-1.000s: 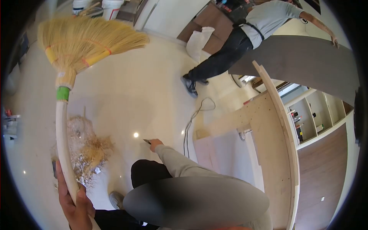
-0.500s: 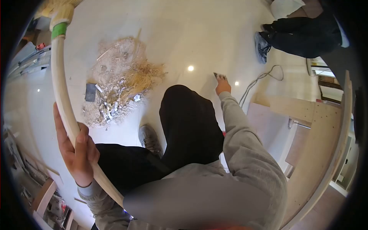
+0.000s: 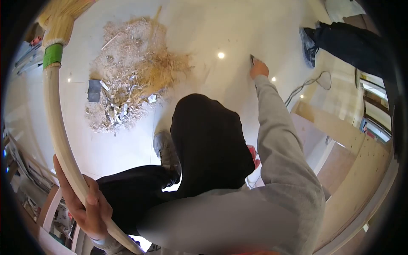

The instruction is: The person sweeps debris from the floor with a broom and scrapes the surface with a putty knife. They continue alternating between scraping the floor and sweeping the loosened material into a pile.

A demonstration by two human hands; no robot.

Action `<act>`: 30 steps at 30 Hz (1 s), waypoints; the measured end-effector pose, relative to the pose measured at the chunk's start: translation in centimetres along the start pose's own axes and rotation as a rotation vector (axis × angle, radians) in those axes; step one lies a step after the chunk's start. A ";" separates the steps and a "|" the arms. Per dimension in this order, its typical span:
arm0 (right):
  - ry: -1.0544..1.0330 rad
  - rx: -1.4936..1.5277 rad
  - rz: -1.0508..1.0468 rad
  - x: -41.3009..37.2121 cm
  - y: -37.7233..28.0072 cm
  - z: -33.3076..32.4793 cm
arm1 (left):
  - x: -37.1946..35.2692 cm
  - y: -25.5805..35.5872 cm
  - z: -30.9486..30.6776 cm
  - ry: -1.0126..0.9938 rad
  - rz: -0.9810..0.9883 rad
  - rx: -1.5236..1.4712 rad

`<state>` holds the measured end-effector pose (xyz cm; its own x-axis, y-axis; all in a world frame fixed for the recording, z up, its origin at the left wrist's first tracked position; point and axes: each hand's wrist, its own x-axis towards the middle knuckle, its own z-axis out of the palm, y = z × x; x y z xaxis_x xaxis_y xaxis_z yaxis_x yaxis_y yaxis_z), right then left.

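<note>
Two hands apart: left hand clamps broom handle, right hand holds tool on glossy floor.

Broom head is cropped; dark item at right hand is unidentifiably small.

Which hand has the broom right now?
The left hand, wrapped round the pale broom handle; the right hand is stretched out to the floor, holding a small dark tool.

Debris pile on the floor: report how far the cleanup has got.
Done: sawdust and scraps are gathered into one debris pile. In hand: the left hand grips the broom handle, and the right hand holds a small dark object at the floor. Left: the pile lies unlifted on the floor.
</note>
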<state>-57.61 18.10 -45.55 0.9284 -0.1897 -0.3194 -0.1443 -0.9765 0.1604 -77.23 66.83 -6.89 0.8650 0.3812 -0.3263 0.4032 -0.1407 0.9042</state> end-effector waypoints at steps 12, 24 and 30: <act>-0.094 0.155 0.161 3.3 -0.1 -3.4 | 1.0 -0.5 1.2 0.068 0.180 0.022; 0.055 0.146 -0.156 2.1 3.3 -1.3 | 0.7 0.4 1.7 0.147 0.033 0.025; -0.090 0.180 0.017 2.2 2.9 -3.6 | -0.2 0.6 0.4 0.133 0.038 0.009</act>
<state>-54.72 15.26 -42.39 0.8923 -0.2065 -0.4015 -0.2257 -0.9742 -0.0004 -77.02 66.32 -6.40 0.8328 0.4927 -0.2525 0.3744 -0.1653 0.9124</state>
